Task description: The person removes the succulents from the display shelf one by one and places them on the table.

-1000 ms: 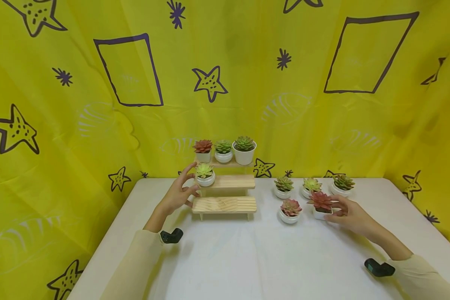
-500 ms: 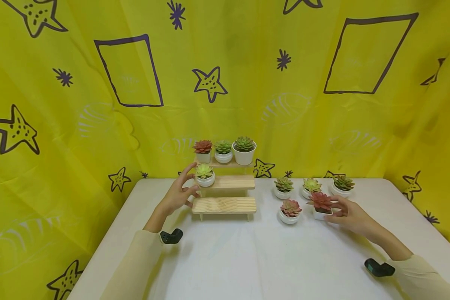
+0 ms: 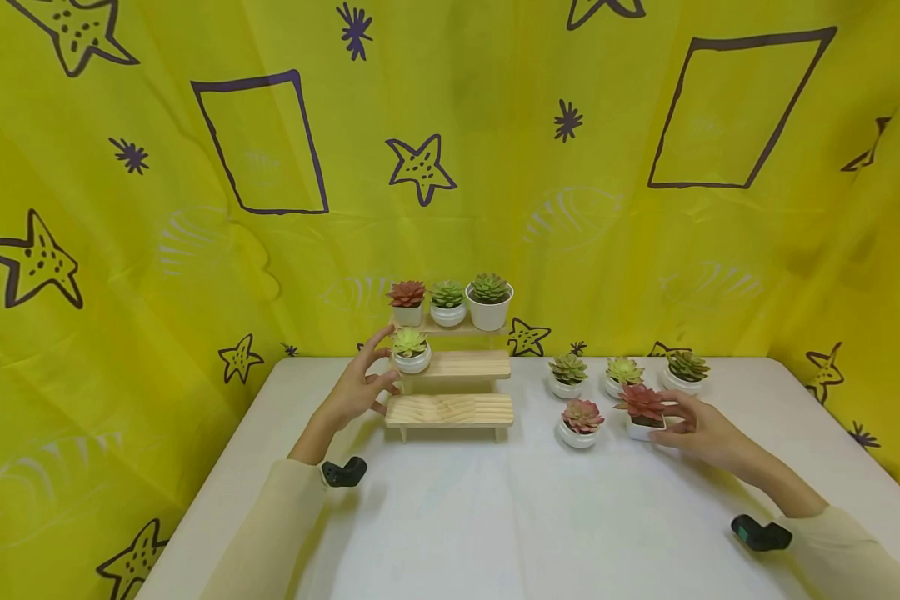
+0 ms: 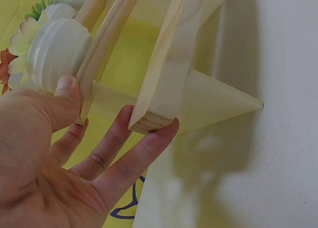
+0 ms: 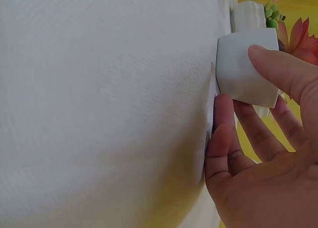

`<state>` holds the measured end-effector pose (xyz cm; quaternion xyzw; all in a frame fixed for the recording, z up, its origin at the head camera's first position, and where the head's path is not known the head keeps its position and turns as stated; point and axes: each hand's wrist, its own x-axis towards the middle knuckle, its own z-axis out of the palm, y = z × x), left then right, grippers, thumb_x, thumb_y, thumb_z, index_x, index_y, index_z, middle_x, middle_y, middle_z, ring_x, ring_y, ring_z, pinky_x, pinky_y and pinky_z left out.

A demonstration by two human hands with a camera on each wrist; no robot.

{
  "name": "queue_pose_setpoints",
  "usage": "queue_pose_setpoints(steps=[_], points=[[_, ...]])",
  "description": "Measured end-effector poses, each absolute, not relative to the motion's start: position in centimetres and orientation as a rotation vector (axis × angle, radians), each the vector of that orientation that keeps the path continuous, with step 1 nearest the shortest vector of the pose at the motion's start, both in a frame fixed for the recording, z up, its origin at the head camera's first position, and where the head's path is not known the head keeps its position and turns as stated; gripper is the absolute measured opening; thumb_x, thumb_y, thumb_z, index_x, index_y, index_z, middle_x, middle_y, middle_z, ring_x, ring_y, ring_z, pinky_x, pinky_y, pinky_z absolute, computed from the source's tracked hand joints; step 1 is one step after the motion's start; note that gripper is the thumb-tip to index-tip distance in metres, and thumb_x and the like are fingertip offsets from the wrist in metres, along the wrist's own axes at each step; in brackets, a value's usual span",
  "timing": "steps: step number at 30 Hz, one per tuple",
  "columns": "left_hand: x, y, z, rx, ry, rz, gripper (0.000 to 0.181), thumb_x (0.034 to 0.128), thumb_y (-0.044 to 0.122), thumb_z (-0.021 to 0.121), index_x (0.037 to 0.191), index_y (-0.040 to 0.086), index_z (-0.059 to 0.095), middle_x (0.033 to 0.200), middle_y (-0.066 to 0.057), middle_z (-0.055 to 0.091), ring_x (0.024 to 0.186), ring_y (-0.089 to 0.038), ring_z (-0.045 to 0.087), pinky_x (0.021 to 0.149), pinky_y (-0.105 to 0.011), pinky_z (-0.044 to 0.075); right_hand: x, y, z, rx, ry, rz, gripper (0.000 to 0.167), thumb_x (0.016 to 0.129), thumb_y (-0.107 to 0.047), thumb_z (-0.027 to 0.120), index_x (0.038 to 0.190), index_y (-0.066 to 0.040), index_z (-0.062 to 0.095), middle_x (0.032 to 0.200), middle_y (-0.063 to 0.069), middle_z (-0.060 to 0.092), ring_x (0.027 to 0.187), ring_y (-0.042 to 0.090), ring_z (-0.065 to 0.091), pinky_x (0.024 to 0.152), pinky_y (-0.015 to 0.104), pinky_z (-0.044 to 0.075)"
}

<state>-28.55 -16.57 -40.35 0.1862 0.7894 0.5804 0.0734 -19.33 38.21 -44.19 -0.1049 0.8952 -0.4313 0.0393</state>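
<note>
My left hand (image 3: 354, 390) is at the left end of the three-step wooden stand (image 3: 450, 408). In the left wrist view, fingers of the left hand (image 4: 69, 153) touch the ends of its boards (image 4: 164, 84), with the thumb against the round white pot (image 4: 57, 54). That pot's yellow-green succulent (image 3: 409, 341) stands on the middle step. My right hand (image 3: 708, 433) holds a square white pot (image 3: 645, 428) with a red succulent (image 3: 642, 401), low at the table; the right wrist view shows the thumb of the right hand (image 5: 268, 163) on the pot's side (image 5: 243, 64) and fingers beneath.
On the top step stand a red succulent (image 3: 407, 293), a small green one (image 3: 447, 294) and a larger green one (image 3: 489, 288). Right of the stand, a pink succulent (image 3: 582, 416) and several green ones (image 3: 567, 369) sit on the white table (image 3: 457, 517). A yellow curtain (image 3: 495, 225) hangs behind.
</note>
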Motion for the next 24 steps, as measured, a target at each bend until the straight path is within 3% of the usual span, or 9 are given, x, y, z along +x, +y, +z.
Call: queue_pose_setpoints(steps=[8,13,17,24], points=[[-28.5,-16.5,-40.4,0.574,2.361,1.756,0.080,0.1042,0.003,0.058,0.164,0.040,0.019,0.157,-0.024,0.030,0.096,-0.038,0.068,0.056,-0.042,0.062,-19.4,38.5,-42.9,-0.335,2.635,-1.338,0.073,0.093,-0.017,0.078,0.148,0.004,0.036,0.143,0.040,0.045,0.100,0.033,0.070,0.071,0.033,0.060],[-28.6,-16.5,-40.3,0.594,2.349,1.762,0.079,0.1046,0.004,0.058,0.164,0.039,0.019,0.156,-0.024,0.032,0.094,-0.036,0.069,0.057,-0.047,0.062,-19.5,39.0,-41.3,-0.327,2.593,-1.325,0.080,0.093,-0.020,0.078,0.154,-0.001,0.029,0.147,0.041,0.039,0.096,0.028,0.070,0.070,0.038,0.061],[-28.6,-16.6,-40.2,0.591,2.356,1.772,0.079,0.1043,0.002,0.058,0.164,0.039,0.020,0.156,-0.024,0.032,0.092,-0.033,0.069,0.057,-0.053,0.061,-19.7,39.2,-39.8,-0.375,2.591,-1.300,0.079,0.095,-0.020,0.076,0.155,-0.002,0.027,0.146,0.039,0.041,0.097,0.030,0.069,0.070,0.041,0.060],[-28.5,-16.7,-40.3,0.612,2.352,1.767,0.078,0.1050,0.004,0.057,0.164,0.037,0.019,0.157,-0.025,0.031,0.093,-0.036,0.069,0.055,-0.046,0.061,-20.1,39.2,-38.1,-0.426,2.689,-1.190,0.077,0.098,-0.023,0.071,0.156,-0.003,0.025,0.145,0.039,0.043,0.103,0.035,0.068,0.077,0.042,0.058]])
